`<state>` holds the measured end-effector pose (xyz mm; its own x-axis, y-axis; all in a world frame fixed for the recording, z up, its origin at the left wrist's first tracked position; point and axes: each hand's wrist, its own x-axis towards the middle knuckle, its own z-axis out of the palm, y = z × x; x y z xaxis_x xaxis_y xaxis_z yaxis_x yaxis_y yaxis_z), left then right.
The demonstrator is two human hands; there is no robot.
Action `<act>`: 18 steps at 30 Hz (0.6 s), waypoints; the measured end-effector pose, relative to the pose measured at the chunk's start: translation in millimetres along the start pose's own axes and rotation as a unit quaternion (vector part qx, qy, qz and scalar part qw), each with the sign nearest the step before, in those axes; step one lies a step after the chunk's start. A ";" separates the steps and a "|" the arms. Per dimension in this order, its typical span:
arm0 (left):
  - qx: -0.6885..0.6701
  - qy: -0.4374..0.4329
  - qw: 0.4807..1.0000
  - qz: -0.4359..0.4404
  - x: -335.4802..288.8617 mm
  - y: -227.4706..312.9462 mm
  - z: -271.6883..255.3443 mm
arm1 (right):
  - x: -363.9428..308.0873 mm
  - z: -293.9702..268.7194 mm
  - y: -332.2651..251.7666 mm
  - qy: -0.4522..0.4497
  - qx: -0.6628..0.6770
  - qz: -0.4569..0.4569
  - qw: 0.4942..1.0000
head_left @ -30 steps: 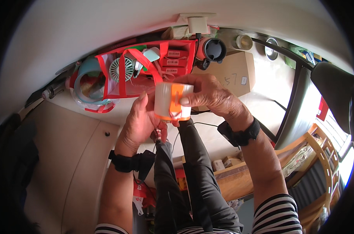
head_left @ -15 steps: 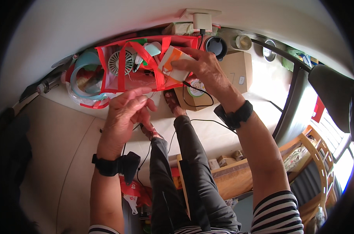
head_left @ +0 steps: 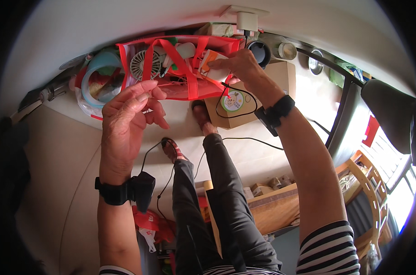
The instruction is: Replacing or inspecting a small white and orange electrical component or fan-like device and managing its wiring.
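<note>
My right hand [head_left: 242,68] grips a small white-and-orange box [head_left: 213,65] over the right end of a red bag [head_left: 196,90]. My left hand [head_left: 130,112] is at the bag's near left side, thumb and forefinger pinched together. A thin reddish string [head_left: 173,83] runs from those fingertips toward the bag's middle. Inside the bag are a small white fan [head_left: 145,64] and a pale bottle-like thing [head_left: 184,50]. A black cable [head_left: 256,107] loops below my right hand; its upper end is partly hidden.
A cardboard box [head_left: 279,82] stands right of the bag, near a dark round lid [head_left: 259,54] and a jar [head_left: 287,50]. Left of the bag is a light-blue ring-shaped thing [head_left: 89,78]. A charger [head_left: 247,21] is plugged into the wall. Cables cross the floor by my feet.
My left hand has moved left and slightly up, with the string now stretched from its fingertips. The right hand and the small box have shifted slightly right in the picture, as has the bag.
</note>
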<state>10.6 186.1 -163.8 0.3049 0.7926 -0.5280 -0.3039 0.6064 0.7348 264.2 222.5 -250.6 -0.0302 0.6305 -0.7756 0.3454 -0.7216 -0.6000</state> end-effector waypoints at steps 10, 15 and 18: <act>0.005 0.021 0.998 -0.053 -3.8 -19.1 -7.5 | 20.2 33.0 -3.8 0.097 -0.385 0.008 0.918; 0.011 0.031 0.995 -0.096 -3.3 -31.3 -11.1 | 47.1 37.0 19.1 0.108 -0.372 -0.045 0.921; 0.002 0.040 0.993 -0.108 -3.2 -40.6 -17.1 | 54.2 45.1 17.2 0.068 -0.384 -0.017 0.921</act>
<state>6.5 160.0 -199.2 0.2901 0.6468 -0.7054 -0.2357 0.7626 0.6024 226.2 231.4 -311.7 0.0462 0.7172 -0.6953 0.9094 -0.3181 -0.2678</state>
